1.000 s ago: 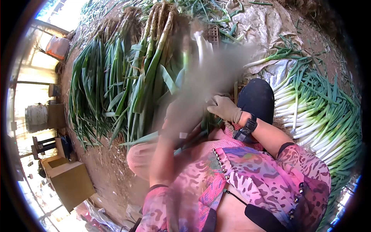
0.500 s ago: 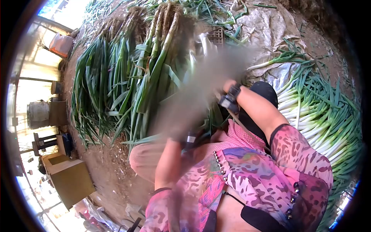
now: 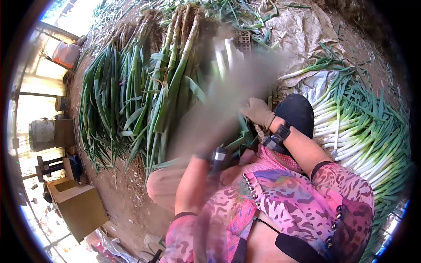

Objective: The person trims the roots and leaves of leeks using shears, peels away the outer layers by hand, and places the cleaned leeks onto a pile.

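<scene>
White-stalked green leeks point up, away from the nearer tan-gloved right hand; blur hides the left hand, and I cannot tell either grip's state.

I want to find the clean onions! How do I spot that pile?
Start at the wide brown dirt floor. Beside the person's pink patterned sleeve lies a heap of long green onions. Its stalks are clean bright white, unlike the dirty-rooted heap opposite.

A grey smear blurred the middle of the view, swallowing your left hand and whatever it held. Your gloved right hand met its edge, grip unclear. Trimmed leeks ran off the lens rim.
</scene>
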Demonstrator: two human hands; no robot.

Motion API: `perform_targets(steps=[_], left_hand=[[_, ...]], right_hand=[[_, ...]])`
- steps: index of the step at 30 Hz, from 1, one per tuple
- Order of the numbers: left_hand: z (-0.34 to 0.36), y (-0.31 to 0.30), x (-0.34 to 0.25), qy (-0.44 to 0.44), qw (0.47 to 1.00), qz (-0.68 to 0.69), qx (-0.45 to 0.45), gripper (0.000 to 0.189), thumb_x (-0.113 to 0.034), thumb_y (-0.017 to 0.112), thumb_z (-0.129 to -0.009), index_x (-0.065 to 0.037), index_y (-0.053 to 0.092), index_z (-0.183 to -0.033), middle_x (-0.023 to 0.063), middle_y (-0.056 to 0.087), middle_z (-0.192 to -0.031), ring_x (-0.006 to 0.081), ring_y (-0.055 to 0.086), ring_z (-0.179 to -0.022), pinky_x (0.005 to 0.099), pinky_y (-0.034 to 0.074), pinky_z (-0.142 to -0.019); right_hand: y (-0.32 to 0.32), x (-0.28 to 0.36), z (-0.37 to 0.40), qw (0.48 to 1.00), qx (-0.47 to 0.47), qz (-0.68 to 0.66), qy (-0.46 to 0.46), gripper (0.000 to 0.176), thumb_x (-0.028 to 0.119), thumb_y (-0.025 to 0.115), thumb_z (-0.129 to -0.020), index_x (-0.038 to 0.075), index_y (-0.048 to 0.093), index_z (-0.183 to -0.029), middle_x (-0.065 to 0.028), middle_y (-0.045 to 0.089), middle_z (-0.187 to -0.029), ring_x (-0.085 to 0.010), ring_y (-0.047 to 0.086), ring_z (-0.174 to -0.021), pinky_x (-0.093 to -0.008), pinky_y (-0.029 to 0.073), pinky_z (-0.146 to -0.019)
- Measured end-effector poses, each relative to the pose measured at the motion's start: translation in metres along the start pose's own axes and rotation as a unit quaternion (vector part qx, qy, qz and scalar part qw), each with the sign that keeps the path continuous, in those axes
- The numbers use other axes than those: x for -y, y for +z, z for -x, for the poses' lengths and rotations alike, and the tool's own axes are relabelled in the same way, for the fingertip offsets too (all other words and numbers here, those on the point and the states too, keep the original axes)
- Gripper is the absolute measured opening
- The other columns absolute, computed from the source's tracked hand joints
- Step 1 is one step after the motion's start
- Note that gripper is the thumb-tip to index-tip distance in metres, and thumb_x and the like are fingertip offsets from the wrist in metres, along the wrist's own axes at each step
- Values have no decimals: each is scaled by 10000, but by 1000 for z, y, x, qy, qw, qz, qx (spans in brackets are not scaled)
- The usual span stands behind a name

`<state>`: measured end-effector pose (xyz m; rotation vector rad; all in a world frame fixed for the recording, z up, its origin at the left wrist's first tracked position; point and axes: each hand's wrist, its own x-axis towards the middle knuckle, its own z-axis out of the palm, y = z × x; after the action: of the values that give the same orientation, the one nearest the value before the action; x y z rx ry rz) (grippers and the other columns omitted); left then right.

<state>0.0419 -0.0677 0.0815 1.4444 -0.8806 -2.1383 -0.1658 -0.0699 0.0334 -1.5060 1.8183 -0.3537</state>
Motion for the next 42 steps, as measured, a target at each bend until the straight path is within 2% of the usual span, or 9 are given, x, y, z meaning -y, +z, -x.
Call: perform_targets(steps=[2, 11, 14, 18, 23, 28, 34, 39, 42], left_hand=[[-40, -19, 52, 147, 975, -164, 36, 377, -239, 709, -920, 26, 651, -1182, 86, 714, -1007, 166, 684, -845, 302, 560, -765], [-28, 7, 75, 6, 996, -88, -24, 399, -247, 729, -916, 33, 649, -1189, 89, 714, -1015, 159, 675, -876, 299, 546, -796], [-35, 6, 83, 29, 995, -98, -21, 388, -241, 734, -916, 32, 652, -1180, 90, 715, -1013, 160, 675, -867, 299, 546, -787], [-31, 12, 76, 22, 999, -41, -7, 383, -259, 733, -918, 32, 665, -1158, 80, 718, -986, 149, 671, -851, 296, 544, -767], [-32, -19, 45, 78, 952, -288, -59, 388, -343, 731, -903, 9, 713, -1065, 105, 745, -954, 179, 695, -853, 320, 545, -768], [-19, -88, -52, 298, 540, -608, -501, 484, -339, 738, -854, -107, 621, -1262, 144, 689, -1127, 332, 688, -996, 450, 544, -865], [-46, -117, -69, 23, 651, -637, -413, 494, -295, 740, -855, -140, 553, -1285, 113, 681, -1132, 326, 663, -1054, 451, 549, -865], [-39, -107, -59, 179, 582, -678, -411, 161, -240, 689, -833, -129, 712, -948, 124, 685, -1175, 357, 639, -1066, 476, 524, -903], [-36, -100, -44, 304, 633, -614, -361, 185, -234, 702, -828, -109, 707, -965, 118, 684, -1169, 359, 622, -1095, 457, 515, -923]], right_hand=[[-5, -16, -8, 1000, -22, 5, -11, 465, 404, 618, -892, -58, 656, -936, -284, 671, -862, -420, 669, -858, -481, 522, -761], [-10, -6, -137, 889, -75, 143, -429, 424, 390, 624, -884, 7, 755, -1008, -220, 705, -1125, -412, 685, -1035, -452, 548, -902], [-68, 75, -103, 996, 36, 34, -74, 349, 315, 593, -890, 70, 759, -1075, -208, 701, -1164, -390, 690, -1047, -434, 553, -912], [-61, 78, -112, 995, 21, 75, -68, 411, 327, 614, -865, 37, 720, -1136, -229, 720, -1063, -379, 704, -983, -417, 553, -869], [12, 10, -111, 992, 78, -45, -90, 456, 396, 624, -851, -10, 724, -1033, -258, 715, -967, -392, 708, -902, -432, 557, -817], [43, -22, -43, 992, 76, 40, -90, 509, 441, 648, -839, -52, 682, -958, -296, 685, -933, -438, 686, -916, -476, 546, -820], [16, 17, 8, 990, 86, 110, 23, 698, 382, 743, -764, -56, 510, -1255, -280, 671, -1112, -409, 670, -1062, -478, 527, -907], [20, 19, 27, 974, 71, 217, -5, 716, 342, 778, -728, -14, 462, -1262, -232, 641, -1150, -381, 645, -1086, -462, 512, -923], [17, 21, 25, 978, 80, 195, 4, 665, 349, 774, -740, -7, 491, -1225, -238, 644, -1154, -386, 647, -1092, -460, 518, -928]])
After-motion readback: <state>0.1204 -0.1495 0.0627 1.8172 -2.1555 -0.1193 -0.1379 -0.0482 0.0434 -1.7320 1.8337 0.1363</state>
